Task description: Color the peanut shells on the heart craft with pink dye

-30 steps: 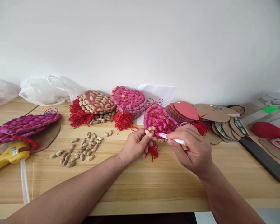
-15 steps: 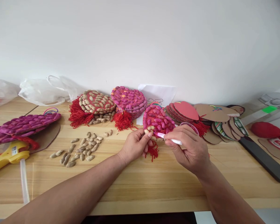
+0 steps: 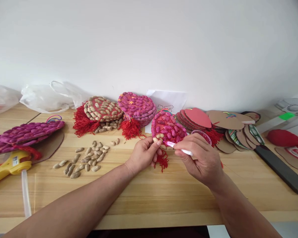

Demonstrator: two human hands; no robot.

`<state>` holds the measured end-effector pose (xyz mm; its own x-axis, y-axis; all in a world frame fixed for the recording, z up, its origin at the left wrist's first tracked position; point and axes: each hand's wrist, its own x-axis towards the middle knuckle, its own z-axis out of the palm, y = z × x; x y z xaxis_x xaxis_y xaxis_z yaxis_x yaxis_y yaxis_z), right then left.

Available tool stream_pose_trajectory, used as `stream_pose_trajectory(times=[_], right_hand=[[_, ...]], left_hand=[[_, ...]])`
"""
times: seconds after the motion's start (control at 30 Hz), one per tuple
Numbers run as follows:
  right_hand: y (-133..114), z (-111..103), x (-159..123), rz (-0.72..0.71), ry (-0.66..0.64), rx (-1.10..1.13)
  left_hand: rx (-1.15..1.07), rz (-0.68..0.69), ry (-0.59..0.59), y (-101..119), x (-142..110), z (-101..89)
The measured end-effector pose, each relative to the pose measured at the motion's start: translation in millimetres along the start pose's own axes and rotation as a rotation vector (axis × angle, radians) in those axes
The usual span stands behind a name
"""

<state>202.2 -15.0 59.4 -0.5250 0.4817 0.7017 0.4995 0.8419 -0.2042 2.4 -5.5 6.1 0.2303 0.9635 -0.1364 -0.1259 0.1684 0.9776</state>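
A peanut-covered piece [image 3: 169,127], mostly painted magenta, is tilted up between my hands. My left hand [image 3: 144,152] pinches its lower left edge, where a couple of peanuts [image 3: 159,137] are still tan. Below the edge hangs a red yarn tassel [image 3: 162,160]. In my right hand [image 3: 201,158] is a white-handled paintbrush [image 3: 186,151], its pink-stained tip against the peanuts near the lower edge. Just behind the right fingers sits a small cup of magenta paint [image 3: 205,136], partly hidden by the hand.
Loose peanuts [image 3: 89,158] lie on the left of the table. Behind are unpainted [image 3: 103,109] and magenta [image 3: 139,105] peanut pieces with tassels. A yellow glue gun [image 3: 15,162] is at far left. Right are red card shapes [image 3: 198,117], cardboard cutouts [image 3: 223,119] and a black-handled tool [image 3: 280,168].
The brush has shifted very slightly to the left along the lower edge, its handle dipping with the right hand. My left hand keeps its grip in the same place.
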Motion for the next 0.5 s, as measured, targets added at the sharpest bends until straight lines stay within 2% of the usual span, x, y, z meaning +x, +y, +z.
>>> stream_pose_trajectory(times=[0.5], right_hand=[[0.7, -2.3, -1.2, 0.043, 0.052, -0.005]], left_hand=[[-0.027, -0.012, 0.011, 2.0, 0.2, 0.5]])
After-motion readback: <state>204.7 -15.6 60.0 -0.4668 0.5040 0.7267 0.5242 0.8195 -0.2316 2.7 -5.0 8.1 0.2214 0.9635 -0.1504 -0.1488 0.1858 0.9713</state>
